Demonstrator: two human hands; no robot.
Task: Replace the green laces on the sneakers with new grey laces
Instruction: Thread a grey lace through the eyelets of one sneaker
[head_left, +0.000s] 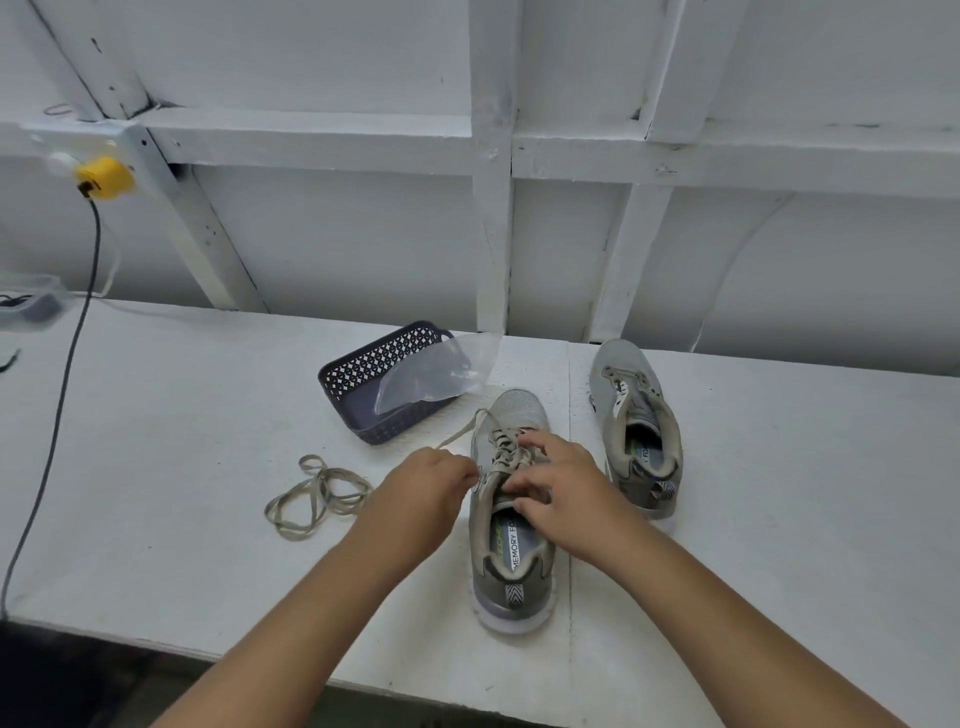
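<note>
A person works at a white tabletop (156, 467) set against a white-framed wall, with two grey sneakers standing toward its right half. The near sneaker (511, 519) sits close to the front edge, its long axis running front to back with the toe pointing at the wall; the far sneaker (636, 431), laceless as far as can be seen, stands just to its right and nearer the back edge. A dark perforated basket (358, 384) holding a clear plastic bag (436, 374) lies behind and to the left of the near sneaker.

A loose lace (317, 493), pale olive-grey, lies coiled on the tabletop left of the hands. Whether it is an old one or a new one is hard to judge from the colour.

The left hand (421, 499) has its fingers curled at the sneaker's left side, apparently pinching the threaded lace (506, 452), whose free end trails away toward the basket. The right hand (561, 488) rests over the tongue and eyelets, fingers bent onto the crossings, though what they grip is hidden. The lace lies directly under and ahead of both hands, toeward, with the right hand nearer the eyelets. The next pull likely runs across the shoe's length. Fingers cover the upper eyelets.
</note>
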